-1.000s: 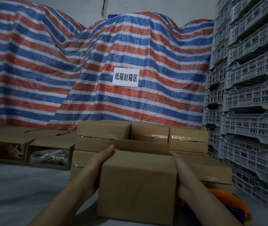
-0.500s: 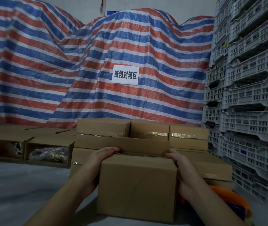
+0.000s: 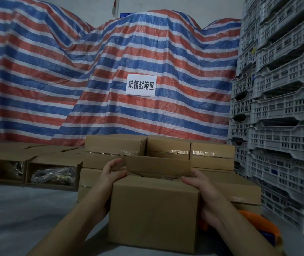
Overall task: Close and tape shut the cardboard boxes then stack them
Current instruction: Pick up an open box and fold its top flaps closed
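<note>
Left hand [image 3: 110,174] and right hand [image 3: 201,189] grip the open cardboard box [image 3: 153,213], thumbs seemingly pressing its side flaps.

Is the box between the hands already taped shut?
No, the box has its far flap standing up, with no tape on it.
</note>
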